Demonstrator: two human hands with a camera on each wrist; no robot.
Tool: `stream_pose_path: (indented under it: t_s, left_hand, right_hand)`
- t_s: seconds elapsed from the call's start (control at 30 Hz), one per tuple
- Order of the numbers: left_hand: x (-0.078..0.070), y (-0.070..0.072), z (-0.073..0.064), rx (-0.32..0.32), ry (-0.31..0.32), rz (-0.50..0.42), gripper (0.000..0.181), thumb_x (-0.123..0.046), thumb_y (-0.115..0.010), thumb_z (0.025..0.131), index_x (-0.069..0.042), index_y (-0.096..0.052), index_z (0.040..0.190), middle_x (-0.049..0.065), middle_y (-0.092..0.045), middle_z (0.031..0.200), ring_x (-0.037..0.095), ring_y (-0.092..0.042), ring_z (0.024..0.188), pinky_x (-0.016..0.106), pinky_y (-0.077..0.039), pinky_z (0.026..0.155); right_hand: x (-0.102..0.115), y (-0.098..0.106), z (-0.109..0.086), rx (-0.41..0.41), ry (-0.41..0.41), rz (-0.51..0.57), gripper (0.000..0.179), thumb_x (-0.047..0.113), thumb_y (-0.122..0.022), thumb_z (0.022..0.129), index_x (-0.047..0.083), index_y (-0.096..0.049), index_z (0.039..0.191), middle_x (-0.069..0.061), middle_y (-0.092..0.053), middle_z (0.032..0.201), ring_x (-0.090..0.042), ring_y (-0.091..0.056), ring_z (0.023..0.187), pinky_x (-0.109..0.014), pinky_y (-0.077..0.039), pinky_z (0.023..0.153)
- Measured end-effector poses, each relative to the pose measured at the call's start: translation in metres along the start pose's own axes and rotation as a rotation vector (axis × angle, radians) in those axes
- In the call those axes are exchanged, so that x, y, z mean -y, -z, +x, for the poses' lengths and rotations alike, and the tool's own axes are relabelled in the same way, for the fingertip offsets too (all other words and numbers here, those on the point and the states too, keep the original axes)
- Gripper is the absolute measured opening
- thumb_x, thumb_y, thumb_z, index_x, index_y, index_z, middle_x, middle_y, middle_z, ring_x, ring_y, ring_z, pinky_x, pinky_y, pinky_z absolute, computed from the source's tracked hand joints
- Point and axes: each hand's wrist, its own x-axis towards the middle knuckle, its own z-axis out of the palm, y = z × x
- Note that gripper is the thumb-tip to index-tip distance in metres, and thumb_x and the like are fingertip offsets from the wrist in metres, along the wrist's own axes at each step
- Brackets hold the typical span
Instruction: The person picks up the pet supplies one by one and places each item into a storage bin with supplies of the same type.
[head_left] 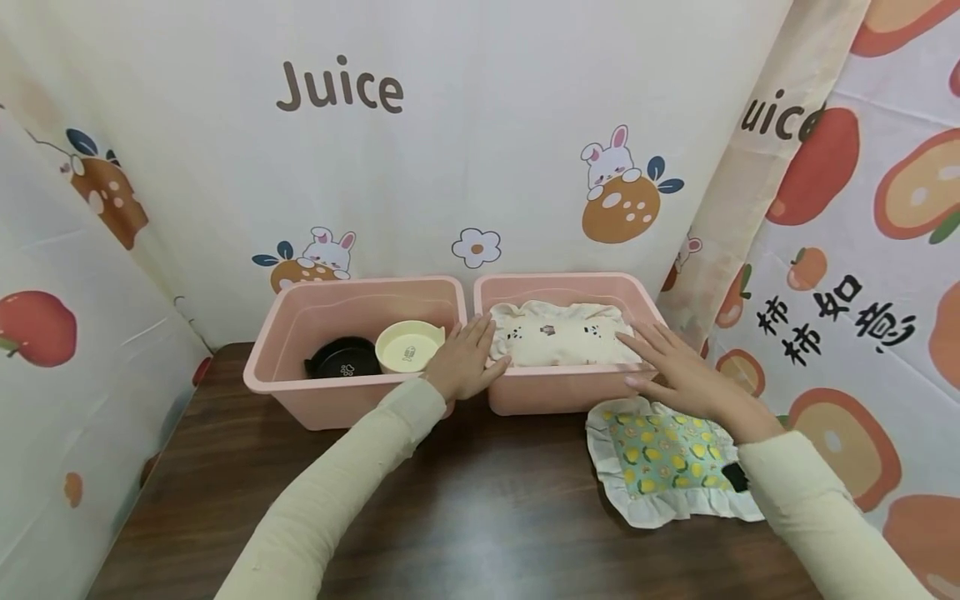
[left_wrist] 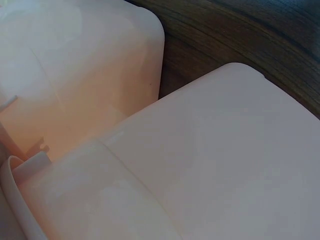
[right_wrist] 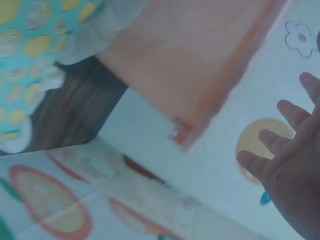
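A cream ruffled cloth (head_left: 558,333) with small animal prints lies inside the right pink bin (head_left: 570,392). My left hand (head_left: 467,358) is at the bin's left end, fingers straight, fingertips over the cloth's left edge. At the opposite end my right hand (head_left: 678,371) reaches over the rim, its fingertips at the cloth's right edge. The right wrist view shows this hand (right_wrist: 295,135) with its fingers spread and straight, holding nothing. The left hand is out of the left wrist view, where the pale pink bin walls (left_wrist: 240,150) fill most of the picture.
A left pink bin (head_left: 352,404) holds a black dish (head_left: 345,354) and a pale yellow dish (head_left: 408,343). On the brown table (head_left: 480,517), a lemon-print ruffled cloth (head_left: 667,454) lies under the right forearm. Printed curtains (head_left: 465,150) stand close behind the bins and at both sides.
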Motion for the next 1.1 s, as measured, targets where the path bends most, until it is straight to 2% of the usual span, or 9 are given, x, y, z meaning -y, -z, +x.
stream_pose_path:
  t_s: [0.13, 0.27, 0.47, 0.57, 0.73, 0.93, 1.1]
  left_hand:
    - [0.0, 0.0, 0.0, 0.005, 0.001, 0.002, 0.076, -0.056, -0.026, 0.099, -0.002, -0.019, 0.152, 0.01, -0.011, 0.161, 0.026, -0.011, 0.147, 0.042, -0.011, 0.119]
    - [0.0, 0.0, 0.0, 0.007, 0.002, 0.006, 0.076, -0.056, -0.026, 0.099, -0.003, -0.017, 0.153, 0.01, -0.01, 0.161, 0.025, -0.01, 0.148, 0.042, -0.011, 0.119]
    - [0.0, 0.001, -0.001, 0.005, 0.0, 0.003, 0.076, -0.056, -0.026, 0.099, -0.003, -0.018, 0.152, 0.011, -0.012, 0.161, 0.025, -0.01, 0.148, 0.042, -0.011, 0.119]
    - [0.0, 0.002, -0.001, 0.003, 0.0, 0.005, 0.076, -0.056, -0.026, 0.099, -0.002, -0.018, 0.152, 0.011, -0.012, 0.16, 0.025, -0.01, 0.148, 0.042, -0.011, 0.119]
    - [0.001, 0.003, 0.0, 0.007, -0.002, 0.008, 0.076, -0.056, -0.025, 0.099, -0.002, -0.018, 0.152, 0.01, -0.011, 0.161, 0.025, -0.009, 0.148, 0.042, -0.01, 0.119]
    - [0.001, 0.002, 0.001, 0.005, -0.002, 0.022, 0.076, -0.056, -0.024, 0.099, -0.003, -0.017, 0.153, 0.011, -0.012, 0.16, 0.025, -0.011, 0.147, 0.043, -0.011, 0.119]
    - [0.0, 0.002, 0.001, 0.018, 0.0, 0.024, 0.076, -0.056, -0.024, 0.099, -0.003, -0.016, 0.153, 0.011, -0.01, 0.161, 0.024, -0.009, 0.148, 0.043, -0.01, 0.119]
  right_hand:
    - [-0.004, -0.005, -0.034, -0.01, -0.092, 0.096, 0.071, 0.032, -0.063, 0.092, 0.022, -0.027, 0.153, -0.016, -0.021, 0.158, -0.04, -0.001, 0.145, -0.074, -0.014, 0.102]
    - [-0.013, -0.017, -0.066, -0.007, -0.163, 0.196, 0.074, 0.028, -0.067, 0.09, 0.019, -0.028, 0.152, -0.021, -0.02, 0.156, -0.048, -0.001, 0.143, -0.08, -0.014, 0.093]
    - [-0.032, -0.048, -0.1, -0.047, -0.172, 0.166, 0.079, 0.027, -0.076, 0.081, 0.014, -0.037, 0.148, -0.03, -0.026, 0.149, -0.061, -0.013, 0.133, -0.08, -0.016, 0.091]
    - [-0.04, -0.065, -0.108, -0.062, -0.154, 0.133, 0.083, 0.028, -0.081, 0.074, 0.012, -0.041, 0.145, -0.032, -0.032, 0.145, -0.063, -0.021, 0.129, -0.078, -0.018, 0.092]
    - [-0.05, -0.087, -0.112, -0.026, -0.143, 0.103, 0.092, 0.035, -0.086, 0.065, 0.012, -0.043, 0.144, -0.029, -0.033, 0.146, -0.064, -0.026, 0.125, -0.077, -0.023, 0.089]
    - [-0.058, -0.1, -0.11, 0.026, -0.166, 0.14, 0.102, 0.039, -0.087, 0.059, 0.013, -0.04, 0.146, -0.034, -0.031, 0.145, -0.067, -0.021, 0.126, -0.079, -0.02, 0.089]
    - [-0.061, -0.106, -0.108, 0.101, -0.239, 0.137, 0.11, 0.042, -0.087, 0.056, 0.014, -0.035, 0.148, -0.033, -0.026, 0.148, -0.066, -0.015, 0.129, -0.078, -0.015, 0.093]
